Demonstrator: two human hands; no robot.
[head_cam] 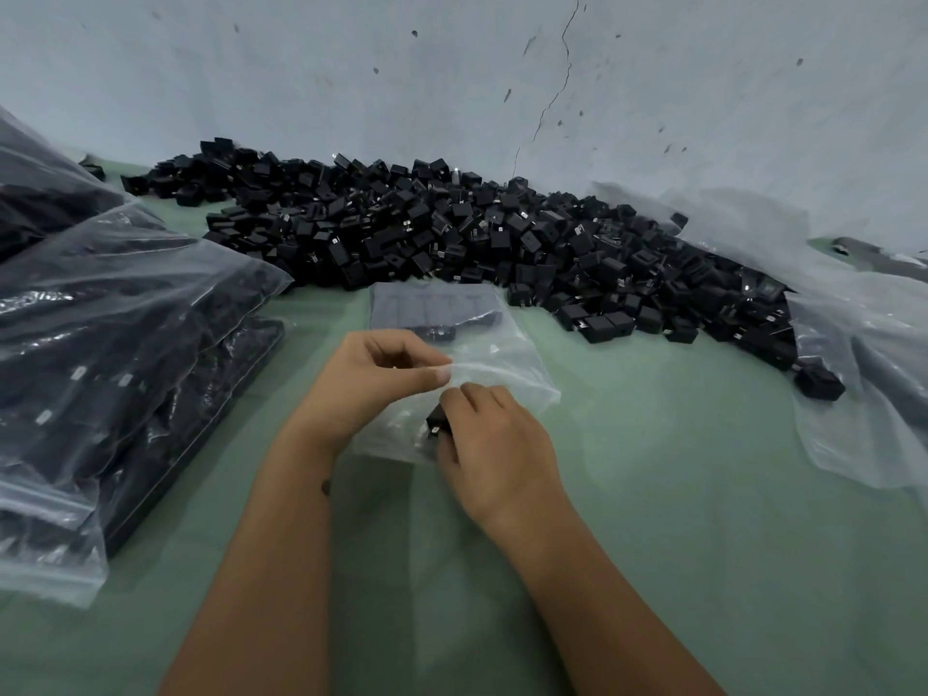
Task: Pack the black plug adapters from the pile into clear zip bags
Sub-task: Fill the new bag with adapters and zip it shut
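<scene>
Head view, looking down on the green table (678, 494): both hands are at work in the middle, close together over one clear bag (482, 354) lying flat; the left hand (371, 379) pinches the bag's near lip between thumb and forefinger, the other fingers curled, holding the mouth up; the right hand (492, 434), just near and right of it, grips one black adapter (438, 420) in curled fingers and thumb, right at the bag's opening, with film lying over part of it; whether it is fully inside I cannot tell. At the bag's far end a row of adapters (427, 308) is already packed, dark through the plastic, too blurred to count. Beyond the bag, well past the hands, the pile (477, 233) stretches from far left to right along the wall (452, 67), hundreds of loose black blocks, far too many to count; one stray adapter (818, 384) sits apart on the right, near the pile's end. On the left, a stack of filled bags (115, 344), at least three showing, overlapped; on the right, crumpled clear plastic (863, 374) lies draped across the pile's edge. Two hands, one bag being filled.
</scene>
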